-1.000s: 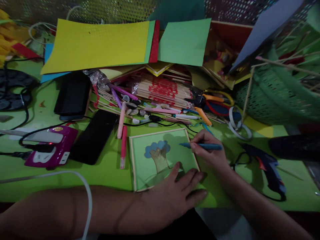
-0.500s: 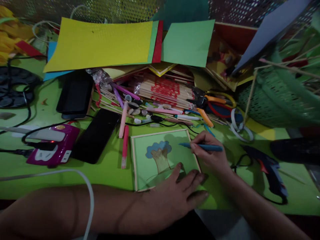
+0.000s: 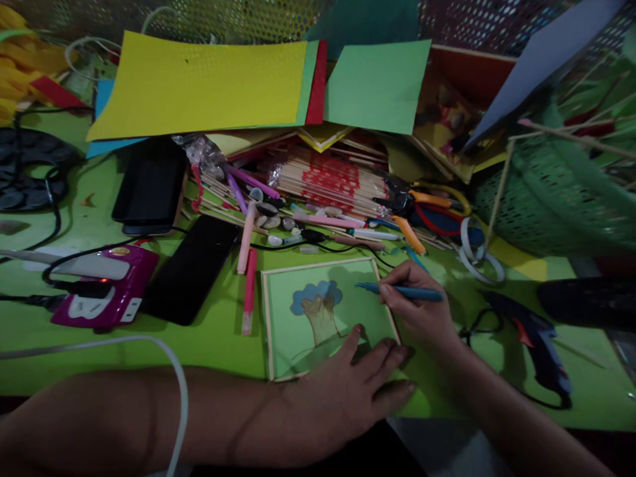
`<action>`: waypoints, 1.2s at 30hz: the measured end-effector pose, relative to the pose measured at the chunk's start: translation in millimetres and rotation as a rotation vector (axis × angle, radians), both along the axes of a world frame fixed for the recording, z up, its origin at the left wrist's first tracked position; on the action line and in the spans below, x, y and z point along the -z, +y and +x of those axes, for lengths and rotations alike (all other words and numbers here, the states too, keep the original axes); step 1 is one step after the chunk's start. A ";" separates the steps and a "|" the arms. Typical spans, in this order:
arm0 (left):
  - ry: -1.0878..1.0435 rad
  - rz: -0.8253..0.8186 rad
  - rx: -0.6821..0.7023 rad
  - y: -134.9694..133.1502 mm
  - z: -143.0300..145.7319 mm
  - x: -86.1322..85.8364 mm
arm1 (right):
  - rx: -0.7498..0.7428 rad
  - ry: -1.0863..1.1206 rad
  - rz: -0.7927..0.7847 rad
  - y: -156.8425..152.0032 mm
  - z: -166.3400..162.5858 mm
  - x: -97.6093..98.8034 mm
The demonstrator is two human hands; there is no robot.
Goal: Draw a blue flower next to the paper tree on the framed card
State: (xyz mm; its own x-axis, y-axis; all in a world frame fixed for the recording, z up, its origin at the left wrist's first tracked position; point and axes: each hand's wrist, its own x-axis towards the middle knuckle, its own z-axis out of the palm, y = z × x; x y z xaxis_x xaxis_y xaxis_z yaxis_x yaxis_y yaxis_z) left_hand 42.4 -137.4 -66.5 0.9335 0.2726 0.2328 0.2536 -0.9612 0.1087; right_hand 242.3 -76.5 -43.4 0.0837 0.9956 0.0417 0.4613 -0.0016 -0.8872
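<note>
A green card (image 3: 283,338) edged with thin wooden sticks lies flat in front of me. On it is a drawn tree (image 3: 319,311) with a brown trunk and a blue crown. My left hand (image 3: 350,391) rests across the card's lower right part, fingers spread. Between the fingertips of my right hand (image 3: 422,305) is a blue marker (image 3: 416,292), held nearly level. Its tip points left over the card, to the right of the crown; whether it touches the surface I cannot tell.
A glue gun (image 3: 534,338) lies on the right, below a green basket (image 3: 561,185). To the left are a black phone (image 3: 193,271) and a purple power strip (image 3: 112,291). Markers, stones and packed sticks (image 3: 328,175) crowd behind the card, with coloured paper (image 3: 209,86) above. A white cable crosses my left forearm.
Both hands and the marker hold nearly the same place over the card. The view has shifted very slightly.
</note>
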 end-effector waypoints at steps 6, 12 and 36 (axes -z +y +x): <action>-0.006 0.030 -0.002 2.5 -0.5 -4.0 | 0.014 -0.005 0.005 1.5 -2.8 -4.0; 0.004 0.016 0.000 1.0 0.7 -0.9 | 0.025 -0.022 0.040 2.5 -3.8 -5.1; 0.006 0.041 -0.001 2.5 -0.9 -3.8 | 0.019 -0.014 0.024 0.0 2.2 -3.7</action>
